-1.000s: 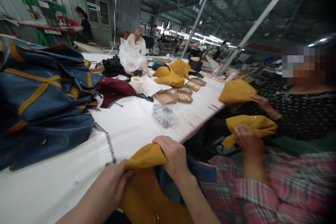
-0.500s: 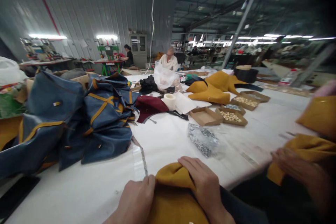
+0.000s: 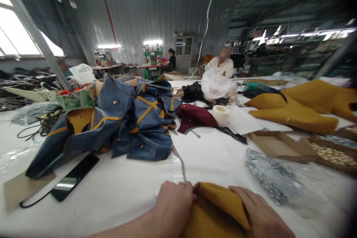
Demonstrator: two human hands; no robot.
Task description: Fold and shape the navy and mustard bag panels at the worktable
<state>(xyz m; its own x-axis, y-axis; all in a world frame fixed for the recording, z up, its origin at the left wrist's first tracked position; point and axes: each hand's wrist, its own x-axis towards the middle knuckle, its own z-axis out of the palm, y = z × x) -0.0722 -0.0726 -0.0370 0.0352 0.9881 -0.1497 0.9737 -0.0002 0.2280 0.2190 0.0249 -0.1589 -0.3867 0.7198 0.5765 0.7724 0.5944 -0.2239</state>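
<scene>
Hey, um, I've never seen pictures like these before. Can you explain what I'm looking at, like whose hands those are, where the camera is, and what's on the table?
Sure. There's no robot here, just a person's two bare hands. The camera is worn on that person's head, looking forward and down, so you see roughly what they see.

The left hand grips the edge of a folded yellow piece, and the right hand holds its other side.

On the white table, to the left, are a phone and a heap of blue pieces with yellow trim. Further back are a dark red piece and a pale roll. To the right is a clear bag of small silvery bits.
</scene>
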